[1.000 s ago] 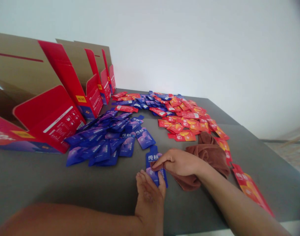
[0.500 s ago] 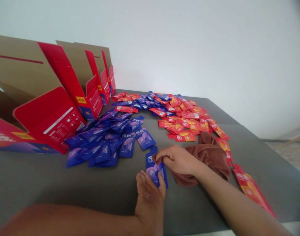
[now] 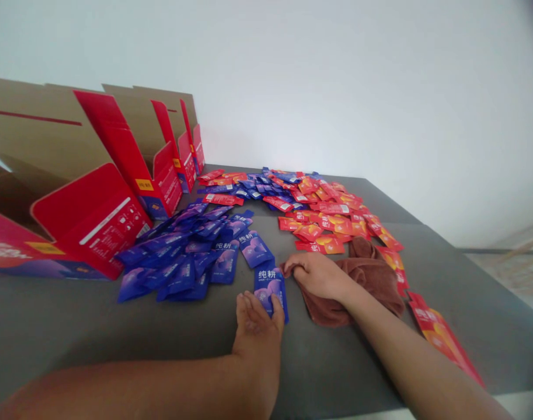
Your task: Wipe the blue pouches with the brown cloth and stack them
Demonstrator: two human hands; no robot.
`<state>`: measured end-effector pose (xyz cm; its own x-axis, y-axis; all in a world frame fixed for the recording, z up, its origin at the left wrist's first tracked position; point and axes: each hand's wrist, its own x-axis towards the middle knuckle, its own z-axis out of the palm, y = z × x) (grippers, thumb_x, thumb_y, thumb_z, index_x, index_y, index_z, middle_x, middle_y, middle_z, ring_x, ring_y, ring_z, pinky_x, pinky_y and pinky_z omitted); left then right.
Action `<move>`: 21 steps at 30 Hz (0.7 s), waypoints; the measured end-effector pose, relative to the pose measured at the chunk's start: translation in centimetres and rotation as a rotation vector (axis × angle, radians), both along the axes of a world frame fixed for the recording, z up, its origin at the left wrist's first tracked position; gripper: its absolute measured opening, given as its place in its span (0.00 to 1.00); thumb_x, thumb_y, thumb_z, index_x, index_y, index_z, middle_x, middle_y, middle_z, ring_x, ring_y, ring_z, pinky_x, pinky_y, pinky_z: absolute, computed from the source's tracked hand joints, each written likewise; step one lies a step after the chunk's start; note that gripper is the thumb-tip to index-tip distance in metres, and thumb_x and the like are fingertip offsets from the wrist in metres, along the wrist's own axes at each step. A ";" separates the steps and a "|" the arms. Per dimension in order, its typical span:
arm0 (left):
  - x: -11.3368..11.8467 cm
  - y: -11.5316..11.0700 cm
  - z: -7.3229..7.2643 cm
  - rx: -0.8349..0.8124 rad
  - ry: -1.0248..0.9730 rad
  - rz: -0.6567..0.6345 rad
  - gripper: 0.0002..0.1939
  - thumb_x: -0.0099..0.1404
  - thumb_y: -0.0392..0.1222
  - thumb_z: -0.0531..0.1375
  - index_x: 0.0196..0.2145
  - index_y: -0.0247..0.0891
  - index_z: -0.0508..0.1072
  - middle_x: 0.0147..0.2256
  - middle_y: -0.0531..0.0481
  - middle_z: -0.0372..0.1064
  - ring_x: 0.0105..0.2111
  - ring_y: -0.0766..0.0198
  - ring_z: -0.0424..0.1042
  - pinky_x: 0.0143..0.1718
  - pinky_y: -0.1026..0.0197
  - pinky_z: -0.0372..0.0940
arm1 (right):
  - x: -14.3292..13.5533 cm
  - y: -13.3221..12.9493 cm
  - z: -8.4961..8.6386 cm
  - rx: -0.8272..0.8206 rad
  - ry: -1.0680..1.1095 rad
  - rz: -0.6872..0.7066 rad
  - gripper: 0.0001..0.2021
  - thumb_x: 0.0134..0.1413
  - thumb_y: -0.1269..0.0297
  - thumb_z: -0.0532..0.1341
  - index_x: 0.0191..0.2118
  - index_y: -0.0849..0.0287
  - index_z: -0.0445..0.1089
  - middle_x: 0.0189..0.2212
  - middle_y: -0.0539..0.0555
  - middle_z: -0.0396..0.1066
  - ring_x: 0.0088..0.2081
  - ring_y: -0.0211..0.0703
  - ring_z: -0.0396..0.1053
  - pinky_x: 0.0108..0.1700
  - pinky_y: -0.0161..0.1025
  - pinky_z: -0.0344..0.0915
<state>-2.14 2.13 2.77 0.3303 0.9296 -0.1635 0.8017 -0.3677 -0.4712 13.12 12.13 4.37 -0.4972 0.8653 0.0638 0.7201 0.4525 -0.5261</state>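
Note:
A blue-purple pouch with white lettering lies face up on the grey table. My left hand grips its lower end, fingertips on one side and thumb on the other. Just right of the pouch, my right hand is closed on a corner of a brown cloth, whose crumpled bulk spreads under and behind the wrist. To the left is a loose heap of blue pouches, a few of them close to the held one.
Open red cartons stand in a row on the left. A mixed pile of blue and red pouches lies at the back, with red-orange pouches curving down the right. One red pouch lies near the front right of the table.
My right hand, with the cloth, has come off the pouch's face to its right side. The left hand and the pouch have shifted slightly left and away from me.

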 end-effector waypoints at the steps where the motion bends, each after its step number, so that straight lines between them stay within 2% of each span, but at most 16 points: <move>1: -0.1 0.3 -0.1 -0.002 -0.009 0.019 0.29 0.60 0.25 0.43 0.58 0.39 0.56 0.50 0.27 0.65 0.50 0.48 0.64 0.50 0.45 0.62 | 0.1 0.1 0.1 0.000 -0.015 -0.018 0.13 0.48 0.74 0.50 0.31 0.57 0.71 0.32 0.49 0.74 0.36 0.40 0.69 0.40 0.34 0.62; 6: -0.7 2.0 0.4 -0.026 -0.032 0.085 0.30 0.61 0.25 0.41 0.59 0.39 0.53 0.53 0.30 0.63 0.52 0.50 0.62 0.53 0.43 0.57 | 0.0 0.1 0.2 -0.019 -0.043 -0.019 0.12 0.47 0.74 0.49 0.28 0.58 0.70 0.30 0.50 0.73 0.34 0.39 0.69 0.39 0.34 0.61; 13: -2.0 4.8 1.8 -0.046 -0.045 0.231 0.27 0.61 0.26 0.39 0.56 0.27 0.58 0.50 0.24 0.65 0.51 0.50 0.65 0.55 0.43 0.53 | -0.3 -0.1 0.2 -0.014 -0.047 0.024 0.12 0.46 0.75 0.49 0.28 0.57 0.69 0.30 0.49 0.73 0.34 0.38 0.68 0.39 0.33 0.60; 18: -2.4 5.6 2.4 -0.087 -0.089 0.234 0.26 0.59 0.25 0.41 0.54 0.27 0.61 0.48 0.27 0.67 0.49 0.51 0.67 0.53 0.45 0.54 | -0.2 0.1 0.0 -0.010 -0.052 0.024 0.12 0.47 0.74 0.50 0.29 0.57 0.70 0.31 0.49 0.73 0.35 0.38 0.68 0.40 0.33 0.59; 21: -2.9 5.8 3.7 -0.127 -0.124 0.213 0.25 0.59 0.26 0.43 0.52 0.28 0.64 0.47 0.26 0.69 0.47 0.49 0.68 0.51 0.45 0.57 | -0.2 0.1 -0.1 -0.012 -0.047 0.022 0.12 0.47 0.74 0.49 0.29 0.58 0.70 0.31 0.50 0.73 0.34 0.38 0.68 0.39 0.32 0.60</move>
